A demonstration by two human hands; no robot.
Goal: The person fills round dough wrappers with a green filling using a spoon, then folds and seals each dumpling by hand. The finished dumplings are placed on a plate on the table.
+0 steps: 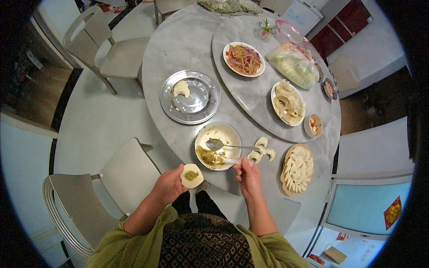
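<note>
My left hand (170, 184) holds a round dough wrapper (192, 176) with a mound of green filling (191, 175) at its middle. In my right hand (248, 176) is the handle of a pale spoon (232, 161), its other end in the filling of a white bowl (218, 129). A metal spoon (215, 144) lies across that bowl, its handle over the right rim. Several folded dumplings (269, 154) lie on the table right of the bowl. Many more are arranged on a round tray (297, 169) farther right. A metal plate (190, 117) behind the bowl bears one piece of shaped dough (181, 89).
A raised marble turntable (231, 85) holds a plate of shredded food (244, 59), a plate of dumplings (288, 103), a small bowl (313, 125) and a plastic bag of greens (294, 65). Chairs (129, 176) stand at the left.
</note>
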